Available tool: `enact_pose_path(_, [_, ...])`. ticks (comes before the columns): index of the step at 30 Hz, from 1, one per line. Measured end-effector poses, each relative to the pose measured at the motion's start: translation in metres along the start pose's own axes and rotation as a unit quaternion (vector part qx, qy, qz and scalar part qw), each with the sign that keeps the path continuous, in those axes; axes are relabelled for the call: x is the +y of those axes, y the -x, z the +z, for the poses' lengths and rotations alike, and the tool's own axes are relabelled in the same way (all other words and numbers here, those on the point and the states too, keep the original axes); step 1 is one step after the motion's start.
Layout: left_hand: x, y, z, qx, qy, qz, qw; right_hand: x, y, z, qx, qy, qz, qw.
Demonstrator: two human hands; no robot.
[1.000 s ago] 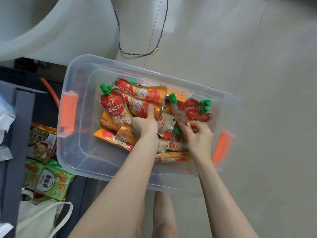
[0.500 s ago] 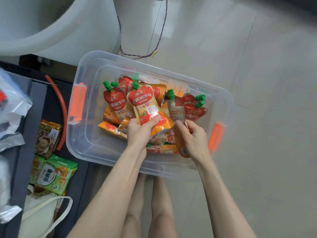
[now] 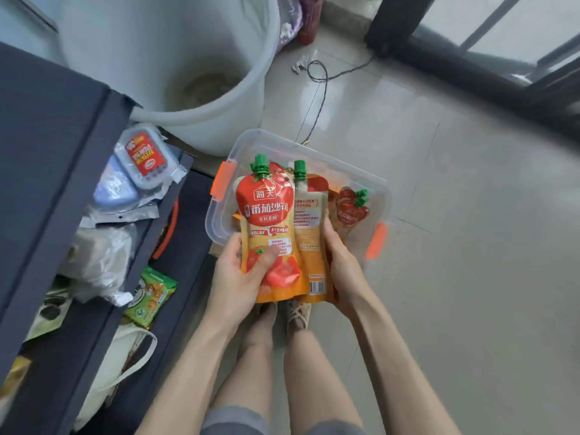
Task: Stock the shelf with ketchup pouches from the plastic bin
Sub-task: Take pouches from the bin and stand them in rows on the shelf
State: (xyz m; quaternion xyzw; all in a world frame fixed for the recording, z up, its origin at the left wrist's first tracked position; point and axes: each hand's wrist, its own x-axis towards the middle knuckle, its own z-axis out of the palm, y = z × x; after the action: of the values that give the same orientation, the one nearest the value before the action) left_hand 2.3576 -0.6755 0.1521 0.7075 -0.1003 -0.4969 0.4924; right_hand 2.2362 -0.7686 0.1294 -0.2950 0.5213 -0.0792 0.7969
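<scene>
A pale, glossy tiled floor (image 3: 455, 246) carries a clear plastic bin (image 3: 348, 174) with orange latches, standing just beside a dark grey shelf (image 3: 47, 136) on the left. A big white tub (image 3: 219, 127) stands on the floor behind the bin, and a thin dark cord (image 3: 323, 89) trails across the tiles next to it. On the shelf's upper level lie a clear lidded pack with a red label (image 3: 145, 155), silver foil packets (image 3: 125, 211) and a crumpled clear bag (image 3: 100, 262). A green snack packet (image 3: 150, 296) lies one level lower, with a white cloth bag (image 3: 125, 365) below it.
</scene>
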Motion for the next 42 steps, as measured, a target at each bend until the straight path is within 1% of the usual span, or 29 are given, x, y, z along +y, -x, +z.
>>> enact_pose_path(4, [0.016, 0.054, -0.020, 0.026, 0.055, 0.056, 0.997, -0.011, 0.045, 0.027, -0.095, 0.022, -0.006, 0.995])
enact_pose_path(7, [0.015, 0.098, -0.030, 0.054, 0.102, 0.092, 0.989, -0.012, 0.079, 0.041, -0.165, 0.077, -0.017, 0.983])
enact_pose_path(10, [0.004, 0.147, -0.033, 0.105, 0.139, 0.121, 0.977, -0.006, 0.113, 0.053, -0.212, 0.140, -0.024, 0.967])
enact_pose_path(14, [-0.013, 0.218, -0.043, 0.177, 0.186, 0.160, 0.953, 0.011, 0.153, 0.073, -0.235, 0.240, -0.066, 0.940])
enact_pose_path(16, [-0.016, 0.249, -0.053, 0.212, 0.207, 0.181, 0.938, 0.020, 0.173, 0.089, -0.241, 0.271, -0.094, 0.927])
enact_pose_path(20, [-0.014, 0.301, -0.082, 0.296, 0.216, 0.222, 0.904, 0.035, 0.214, 0.137, -0.283, 0.345, -0.158, 0.881])
enact_pose_path(24, [-0.014, 0.350, -0.121, 0.369, 0.212, 0.256, 0.868, 0.058, 0.249, 0.193, -0.342, 0.373, -0.194, 0.840])
enact_pose_path(28, [-0.022, 0.402, -0.167, 0.423, 0.203, 0.267, 0.842, 0.082, 0.283, 0.247, -0.379, 0.379, -0.172, 0.827])
enact_pose_path(29, [-0.025, 0.416, -0.180, 0.436, 0.203, 0.269, 0.835, 0.089, 0.292, 0.261, -0.394, 0.383, -0.171, 0.818])
enact_pose_path(32, [-0.035, 0.455, -0.222, 0.473, 0.210, 0.276, 0.810, 0.119, 0.317, 0.302, -0.432, 0.385, -0.197, 0.791])
enact_pose_path(39, [-0.069, 0.541, -0.328, 0.512, 0.202, 0.286, 0.784, 0.198, 0.379, 0.396, -0.444, 0.365, -0.262, 0.775])
enact_pose_path(42, [-0.082, 0.569, -0.369, 0.518, 0.186, 0.289, 0.783, 0.227, 0.396, 0.431, -0.446, 0.360, -0.274, 0.772])
